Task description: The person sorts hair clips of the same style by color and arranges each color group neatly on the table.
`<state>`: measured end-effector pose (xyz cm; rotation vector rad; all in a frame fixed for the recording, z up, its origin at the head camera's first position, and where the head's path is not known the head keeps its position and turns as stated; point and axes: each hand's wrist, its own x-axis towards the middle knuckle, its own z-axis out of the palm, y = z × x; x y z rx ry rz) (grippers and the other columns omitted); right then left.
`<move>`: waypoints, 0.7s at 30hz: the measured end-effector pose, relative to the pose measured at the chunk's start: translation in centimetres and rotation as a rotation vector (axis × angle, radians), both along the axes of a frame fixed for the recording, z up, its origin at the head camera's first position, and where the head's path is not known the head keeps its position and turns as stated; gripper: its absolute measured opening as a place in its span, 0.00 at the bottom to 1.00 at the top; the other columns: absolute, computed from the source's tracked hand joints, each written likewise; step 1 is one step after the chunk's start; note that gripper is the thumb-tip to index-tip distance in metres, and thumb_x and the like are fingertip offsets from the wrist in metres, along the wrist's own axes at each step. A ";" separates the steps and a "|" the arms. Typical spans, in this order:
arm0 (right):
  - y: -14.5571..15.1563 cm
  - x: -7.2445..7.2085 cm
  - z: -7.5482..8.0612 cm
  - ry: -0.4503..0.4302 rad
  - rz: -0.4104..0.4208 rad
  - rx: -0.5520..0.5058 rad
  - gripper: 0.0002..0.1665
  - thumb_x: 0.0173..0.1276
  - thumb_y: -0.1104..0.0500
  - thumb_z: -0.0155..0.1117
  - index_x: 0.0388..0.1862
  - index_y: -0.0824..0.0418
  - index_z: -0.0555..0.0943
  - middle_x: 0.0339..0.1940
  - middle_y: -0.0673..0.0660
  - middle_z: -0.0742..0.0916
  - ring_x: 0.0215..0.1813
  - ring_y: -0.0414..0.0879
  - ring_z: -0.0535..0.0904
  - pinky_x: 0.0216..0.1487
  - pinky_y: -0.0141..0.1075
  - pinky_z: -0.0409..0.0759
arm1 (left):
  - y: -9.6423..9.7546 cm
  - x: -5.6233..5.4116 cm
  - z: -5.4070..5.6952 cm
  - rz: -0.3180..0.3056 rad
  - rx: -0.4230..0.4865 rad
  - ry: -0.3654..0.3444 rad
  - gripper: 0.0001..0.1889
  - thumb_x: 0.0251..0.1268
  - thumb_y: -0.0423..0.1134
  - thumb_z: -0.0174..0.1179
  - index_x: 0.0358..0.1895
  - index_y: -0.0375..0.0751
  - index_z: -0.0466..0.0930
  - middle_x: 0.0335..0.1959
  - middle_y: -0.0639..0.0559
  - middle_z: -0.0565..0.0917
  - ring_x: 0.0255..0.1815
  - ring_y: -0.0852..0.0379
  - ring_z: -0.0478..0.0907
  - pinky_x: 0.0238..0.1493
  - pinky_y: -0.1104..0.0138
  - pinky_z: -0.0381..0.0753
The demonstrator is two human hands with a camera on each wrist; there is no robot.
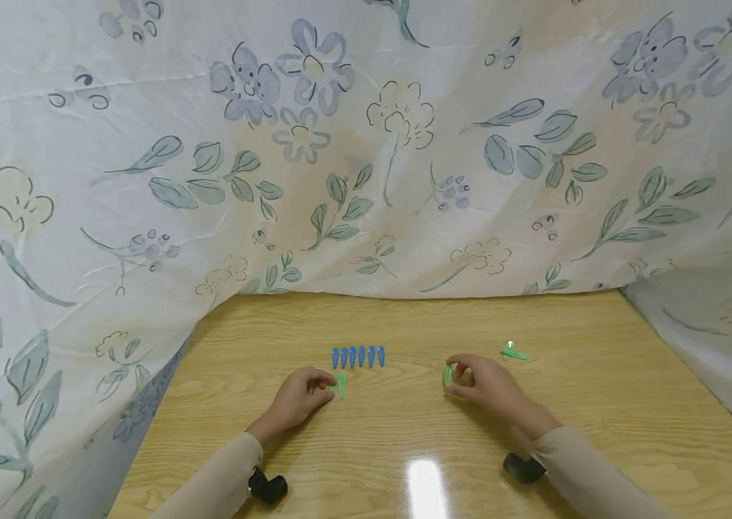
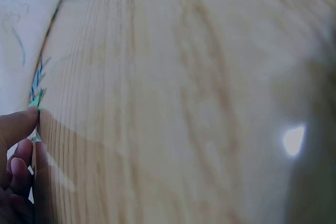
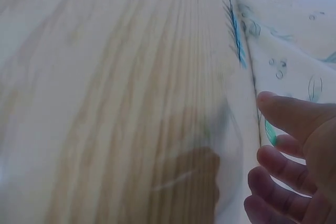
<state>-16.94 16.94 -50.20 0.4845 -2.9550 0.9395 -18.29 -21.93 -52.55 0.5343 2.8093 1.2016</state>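
Note:
Several blue snap hair clips [image 1: 361,356] lie in a neat row on the wooden table, their narrow ends toward me. Just in front of the row's left end is a green hair clip [image 1: 342,385], and my left hand [image 1: 301,398] pinches green at its left side between thumb and index finger; the fingers partly hide it. My right hand [image 1: 485,386] holds another green hair clip [image 1: 447,375] upright between thumb and fingertips, to the right of the row. In the right wrist view, part of that green clip [image 3: 270,132] shows behind the thumb.
More green clips [image 1: 514,353] lie in a small overlapping group beyond my right hand. A floral curtain [image 1: 392,216] hangs along the far edge and both sides of the table [image 1: 366,440]. Black wrist devices [image 1: 269,487] sit below both sleeves.

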 end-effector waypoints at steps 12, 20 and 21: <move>-3.0 -0.3 0.3 0.011 0.057 0.017 0.28 0.61 0.52 0.77 0.59 0.60 0.82 0.37 0.46 0.85 0.25 0.32 0.72 0.28 0.28 0.70 | -0.2 0.1 -0.3 -0.014 0.011 0.026 0.07 0.64 0.37 0.70 0.44 0.45 0.89 0.33 0.54 0.81 0.24 0.66 0.65 0.27 0.72 0.67; -5.1 -0.5 0.2 -0.007 0.088 0.003 0.29 0.62 0.51 0.77 0.60 0.60 0.82 0.38 0.46 0.85 0.26 0.32 0.73 0.29 0.28 0.71 | -0.2 0.0 -0.2 -0.020 0.019 0.020 0.08 0.65 0.38 0.69 0.45 0.45 0.88 0.34 0.53 0.81 0.24 0.66 0.64 0.27 0.71 0.66; -5.4 -0.5 0.2 -0.004 0.091 0.004 0.29 0.61 0.51 0.77 0.59 0.60 0.82 0.38 0.46 0.85 0.26 0.32 0.72 0.29 0.28 0.71 | -0.2 0.0 -0.2 -0.020 0.018 0.020 0.07 0.65 0.38 0.69 0.45 0.45 0.88 0.33 0.53 0.81 0.24 0.66 0.64 0.27 0.71 0.66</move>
